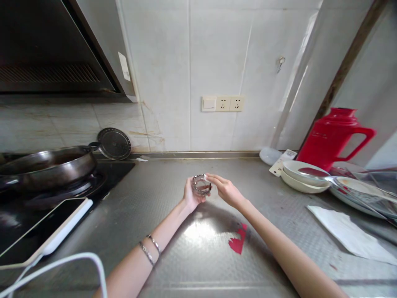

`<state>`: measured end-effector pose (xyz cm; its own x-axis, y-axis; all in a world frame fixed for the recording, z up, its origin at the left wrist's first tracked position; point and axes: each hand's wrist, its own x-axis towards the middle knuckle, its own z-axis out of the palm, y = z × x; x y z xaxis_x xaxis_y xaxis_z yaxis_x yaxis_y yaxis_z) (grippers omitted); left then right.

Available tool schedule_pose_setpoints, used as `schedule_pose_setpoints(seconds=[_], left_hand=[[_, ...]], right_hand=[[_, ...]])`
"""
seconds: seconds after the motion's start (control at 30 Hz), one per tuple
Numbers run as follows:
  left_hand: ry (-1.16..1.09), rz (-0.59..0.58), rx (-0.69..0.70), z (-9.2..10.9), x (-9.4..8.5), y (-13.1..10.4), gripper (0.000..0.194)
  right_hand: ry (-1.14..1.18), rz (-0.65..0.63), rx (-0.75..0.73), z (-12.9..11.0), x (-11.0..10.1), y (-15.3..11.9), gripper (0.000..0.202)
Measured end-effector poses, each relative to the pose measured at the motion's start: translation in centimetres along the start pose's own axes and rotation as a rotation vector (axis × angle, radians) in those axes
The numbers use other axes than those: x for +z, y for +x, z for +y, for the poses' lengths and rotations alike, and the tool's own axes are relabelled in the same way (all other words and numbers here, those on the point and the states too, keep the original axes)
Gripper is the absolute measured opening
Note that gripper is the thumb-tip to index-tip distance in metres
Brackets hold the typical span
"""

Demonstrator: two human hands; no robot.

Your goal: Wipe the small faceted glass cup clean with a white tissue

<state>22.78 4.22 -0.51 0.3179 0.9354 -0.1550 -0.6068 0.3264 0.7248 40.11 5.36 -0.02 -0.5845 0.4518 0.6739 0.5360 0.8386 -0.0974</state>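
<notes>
A small clear glass dish (201, 185) with a ridged rim is tilted above the steel counter (173, 174). My left hand (190, 196) is wrapped round its left side and underside. My right hand (226, 190) reaches it from the right, fingers together and fingertips at the rim. Something small and white shows under those fingertips, too small to make out. On the counter below my right forearm lies a torn piece of red paper (238, 240).
At the left, a steel pan (52, 167) sits on the stove, with a phone (40, 231) and white cable (77, 256) in front. Stacked bowls (305, 176), a red thermos (331, 138) and a white tissue (347, 231) are at the right.
</notes>
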Motion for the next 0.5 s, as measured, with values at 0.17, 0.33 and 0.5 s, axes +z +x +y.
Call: schedule_pose_setpoints(seconds=[0.17, 0.33, 0.5], left_hand=[[-0.148, 0.143, 0.087, 0.8, -0.3, 0.1, 0.039], [-0.277, 0.207, 0.134, 1.0, -0.7, 0.2, 0.035], [-0.284, 0.245, 0.177, 0.8, -1.0, 0.4, 0.030]], right_hand=[[0.003, 0.047, -0.022, -0.8, 1.0, -0.2, 0.057], [0.004, 0.088, -0.099, -2.3, 1.7, 0.0, 0.054], [0.016, 0.083, -0.143, -3.3, 2.3, 0.0, 0.053]])
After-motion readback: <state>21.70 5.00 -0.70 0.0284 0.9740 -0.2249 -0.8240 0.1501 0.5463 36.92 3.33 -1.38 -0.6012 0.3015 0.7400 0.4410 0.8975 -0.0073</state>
